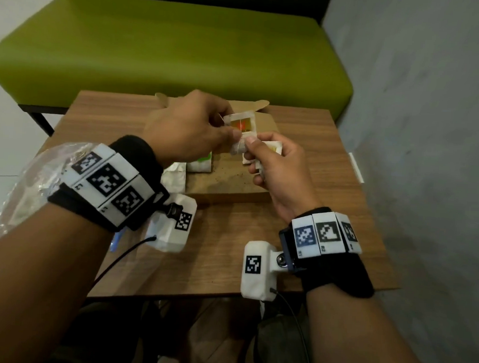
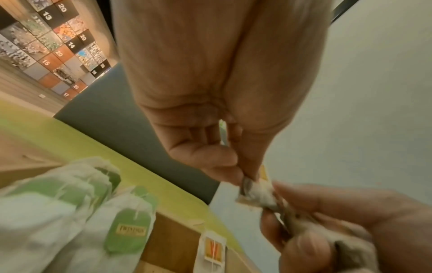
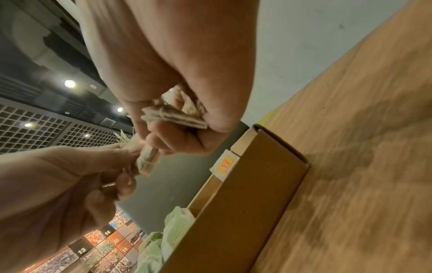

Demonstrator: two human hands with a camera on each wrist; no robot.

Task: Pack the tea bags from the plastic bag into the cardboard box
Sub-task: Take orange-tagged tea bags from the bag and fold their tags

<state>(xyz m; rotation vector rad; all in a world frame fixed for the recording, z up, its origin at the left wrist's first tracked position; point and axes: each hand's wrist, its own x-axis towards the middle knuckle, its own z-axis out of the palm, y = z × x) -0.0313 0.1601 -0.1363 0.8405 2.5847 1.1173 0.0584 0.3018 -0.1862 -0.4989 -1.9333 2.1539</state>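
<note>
Right hand, nearest item: raised over the cardboard box, palm turned inward, fingers curled round a small bundle of tea bags, thumb and forefinger pinching the lower end of one more tea bag.
Left hand: just beyond, knuckles up, thumb and forefinger pinching the upper end of that same bag; its orange-and-white tag sticks up between the two hands.
Handling, by judgement: tea bags light, soft, thin-papered, easily torn; loose specks on the box floor suggest leakage. Take hold at the folded edge or tag, gently.
Box: open, mid-desk toward the far edge; green-tagged tea bags stand at its left side, an orange-tagged bag at its far right.
Plastic bag: near left edge of the desk, behind the left wrist.
</note>
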